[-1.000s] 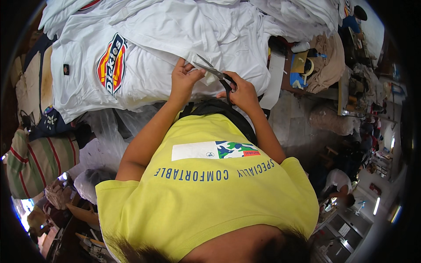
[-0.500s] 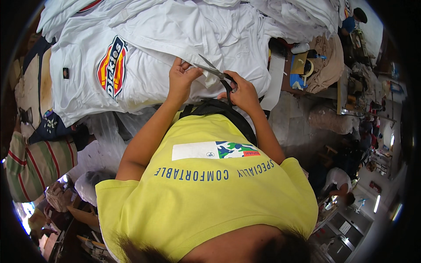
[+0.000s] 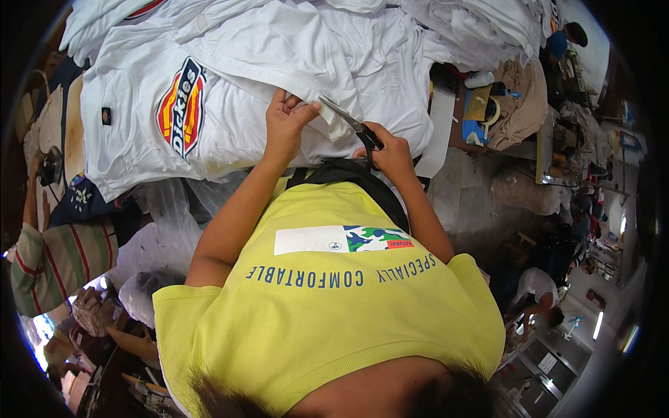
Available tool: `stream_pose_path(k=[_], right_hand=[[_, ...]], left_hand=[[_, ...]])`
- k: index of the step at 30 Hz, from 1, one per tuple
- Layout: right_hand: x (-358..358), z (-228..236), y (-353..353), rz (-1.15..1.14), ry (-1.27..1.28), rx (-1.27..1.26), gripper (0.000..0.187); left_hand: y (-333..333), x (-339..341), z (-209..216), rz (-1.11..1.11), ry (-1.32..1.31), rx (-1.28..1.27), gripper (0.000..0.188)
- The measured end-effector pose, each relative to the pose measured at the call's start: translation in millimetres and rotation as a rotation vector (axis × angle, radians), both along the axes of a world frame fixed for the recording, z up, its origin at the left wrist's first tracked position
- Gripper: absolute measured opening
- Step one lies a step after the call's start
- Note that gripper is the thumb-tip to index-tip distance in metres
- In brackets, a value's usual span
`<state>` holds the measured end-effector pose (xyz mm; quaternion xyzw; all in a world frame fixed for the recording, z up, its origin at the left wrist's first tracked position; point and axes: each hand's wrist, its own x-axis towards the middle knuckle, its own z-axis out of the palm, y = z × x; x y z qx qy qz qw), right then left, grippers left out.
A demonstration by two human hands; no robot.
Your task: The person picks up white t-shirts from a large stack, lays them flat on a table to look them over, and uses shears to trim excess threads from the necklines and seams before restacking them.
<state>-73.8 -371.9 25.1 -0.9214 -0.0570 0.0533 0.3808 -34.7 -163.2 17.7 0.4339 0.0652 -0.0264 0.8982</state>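
A white T-shirt (image 3: 237, 132) with a red, yellow and black printed emblem lies spread on top of a pile in front of me. My left hand (image 3: 286, 129) pinches the edge of its cloth between thumb and fingers. In my right hand (image 3: 391, 152) is a pair of scissors (image 3: 340, 113) with black handles. Their blades are brought together, and the tips are beside my left thumb at the cloth's edge. Whether a thread is between the blades is too small to tell.
More white shirts (image 3: 481, 28) are heaped at the far side. To the right, a roll of tape (image 3: 491, 111) and brown cloth (image 3: 523, 104) lie on a table. At the left, a person in a striped shirt (image 3: 66, 258) works with a round dark tool (image 3: 50, 166).
The scissor blades, apart before, have come together, and their tips lie nearer my left thumb. My left hand stays almost in place. The person at the left has shifted.
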Motion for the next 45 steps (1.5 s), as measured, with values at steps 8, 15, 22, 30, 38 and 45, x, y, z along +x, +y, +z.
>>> stream_pose_path(k=[8,15,22,30,38,45], right_hand=[[17,23,21,0.054,-0.024,-0.072,0.065],[11,23,15,-0.001,0.219,-0.017,0.058],[10,13,18,0.044,-0.091,-0.049,0.062],[24,31,34,0.044,0.026,-0.087,0.064],[19,19,29,0.006,-0.016,-0.044,0.062],[32,30,45,0.06,-0.029,-0.136,0.068]], left_hand=[[4,0,-8,-0.022,-0.049,0.053,0.053],[6,1,-1,-0.008,-0.022,0.038,0.054],[11,5,-3,-0.024,-0.021,0.016,0.059],[13,5,2,-0.043,-0.035,0.054,0.058],[21,13,2,0.001,-0.038,0.012,0.062],[23,15,-4,-0.022,-0.083,0.04,0.064]])
